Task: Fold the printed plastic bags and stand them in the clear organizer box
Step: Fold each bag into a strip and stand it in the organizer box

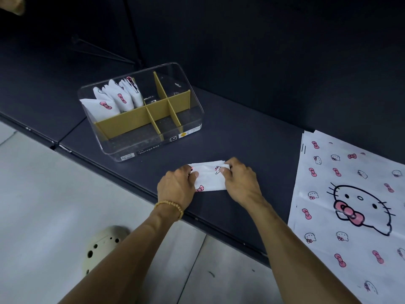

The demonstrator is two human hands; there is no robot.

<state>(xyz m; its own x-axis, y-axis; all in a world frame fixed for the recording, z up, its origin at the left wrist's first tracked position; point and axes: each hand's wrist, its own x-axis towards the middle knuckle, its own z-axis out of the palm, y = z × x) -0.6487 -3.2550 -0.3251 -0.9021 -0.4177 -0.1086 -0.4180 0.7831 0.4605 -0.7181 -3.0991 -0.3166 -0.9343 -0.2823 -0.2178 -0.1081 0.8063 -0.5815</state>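
A small folded white bag [210,177] with pink bows lies on the dark table near its front edge. My left hand [176,187] pinches its left end, and my right hand [240,179] pinches its right end, thumb on top. Behind it stands the clear organizer box [192,116] with tan dividers. Several folded bags [116,98] stand upright in its back-left compartment; the other compartments hold nothing I can see. A stack of flat printed bags [350,205] lies unfolded at the right.
The dark table [252,139] ends at a front edge that runs diagonally under my wrists. Pale floor tiles and a cream perforated shoe [100,244] lie below. Thin black stand legs [105,51] sit behind the box.
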